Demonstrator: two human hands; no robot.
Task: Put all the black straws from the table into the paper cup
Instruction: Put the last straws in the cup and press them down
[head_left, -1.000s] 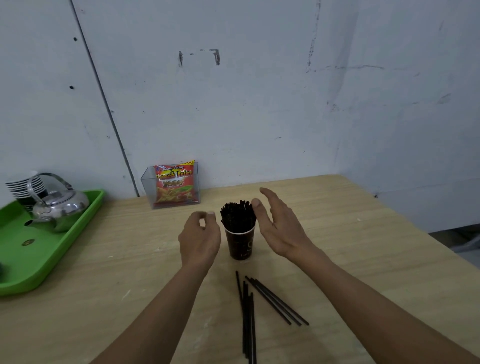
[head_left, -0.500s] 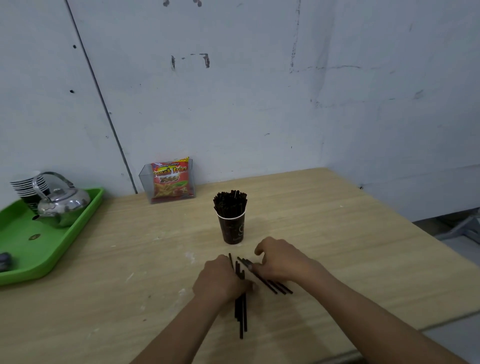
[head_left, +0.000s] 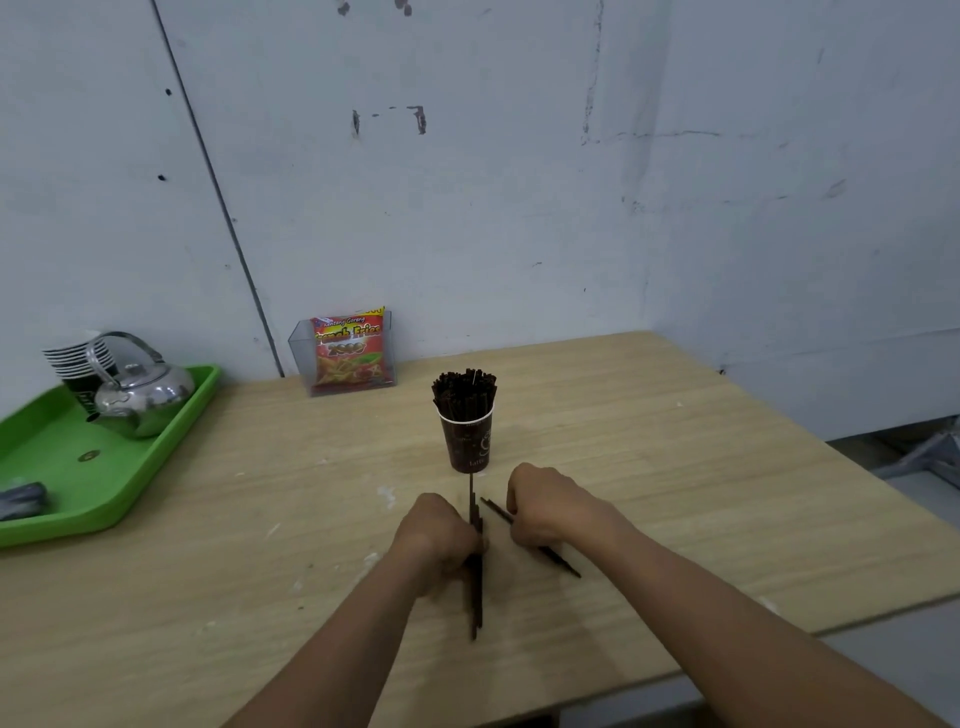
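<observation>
Two loose groups are seen lying on the tabletop (head_left: 675, 493) in the head view, just in front of the paper cup (head_left: 470, 441). The straight bundle (head_left: 477, 603) of black straws is pointed at the cup and is enclosed by the left hand (head_left: 441, 540), whose grip is curled tight round its middle. The slanted straws (head_left: 563, 566) are covered by the right hand (head_left: 550, 512), its grip likewise closed over them, though the fingertips are hidden. Each group is probably taken at mid-length so that the thin, smooth straws can be gathered and lifted level without fanning out. The cup, dark brown with a white rim, is stood upright and is already packed with standing straws (head_left: 464, 389), so little room is judged to be left for these last ones.
</observation>
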